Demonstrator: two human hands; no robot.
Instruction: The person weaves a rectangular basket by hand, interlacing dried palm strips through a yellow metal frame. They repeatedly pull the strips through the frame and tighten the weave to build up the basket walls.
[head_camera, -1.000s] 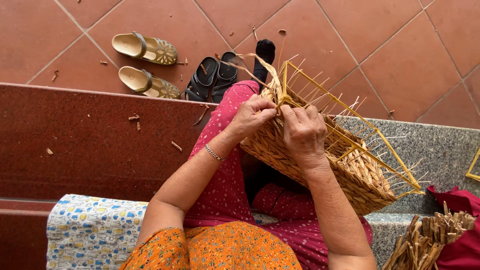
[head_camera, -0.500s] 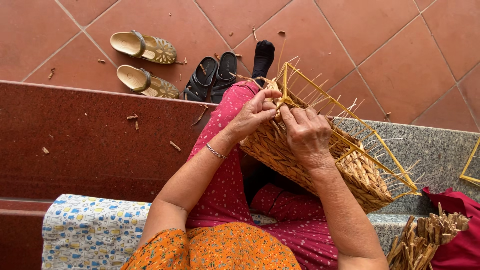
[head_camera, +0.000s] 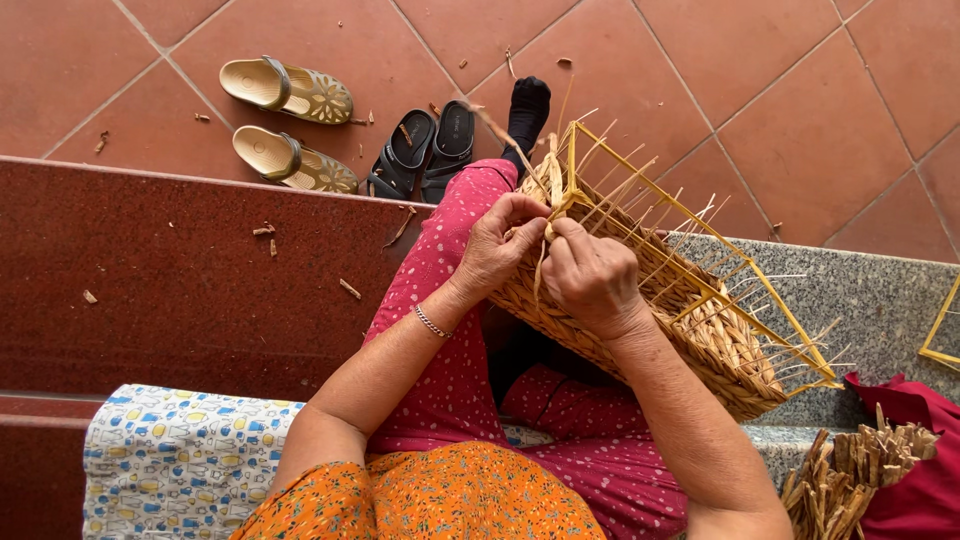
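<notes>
Both hands work at the woven basket (head_camera: 700, 330) on the lap. The left hand (head_camera: 495, 250) and right hand (head_camera: 590, 275) pinch a straw strand (head_camera: 552, 200) at its rim

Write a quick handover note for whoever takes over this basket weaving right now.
Left hand and right hand both pinch a pale straw strand at the near corner of the half-woven basket, which rests tilted on the lap. Done: lower walls woven. Left: the upper yellow frame rods are bare. Spare dried strips lie bundled at the right; two pairs of sandals sit on the floor tiles.
</notes>
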